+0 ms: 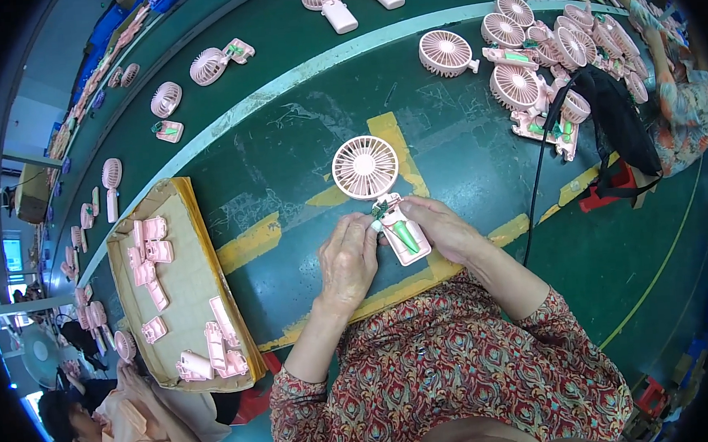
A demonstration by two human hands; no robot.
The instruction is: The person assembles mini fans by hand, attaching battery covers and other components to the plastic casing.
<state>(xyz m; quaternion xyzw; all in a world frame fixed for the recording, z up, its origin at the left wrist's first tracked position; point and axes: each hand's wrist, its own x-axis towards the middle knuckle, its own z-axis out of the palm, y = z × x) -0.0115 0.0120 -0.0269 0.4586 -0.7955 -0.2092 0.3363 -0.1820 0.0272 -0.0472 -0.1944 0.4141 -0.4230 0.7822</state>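
A pink handheld fan (365, 168) is in front of me, its round grille pointing away from my body. Its handle is opened up, showing a green battery (404, 238) and a small green circuit board (381, 210) with wires near the neck. My left hand (350, 258) is closed at the handle's left side, fingertips pinched at the board and a small white part (376, 226). From the right, my right hand (444, 228) grips the handle, thumb along its upper edge. The fingers beneath the handle are hidden.
At left stands a cardboard box (183, 268) with pink handle shells (151, 262). Many pink fans (516, 86) are heaped at the right, beside a black bag (611, 116) with a hanging black cable. More fans (207, 66) lie beyond a pale rail. Co-workers sit at both sides.
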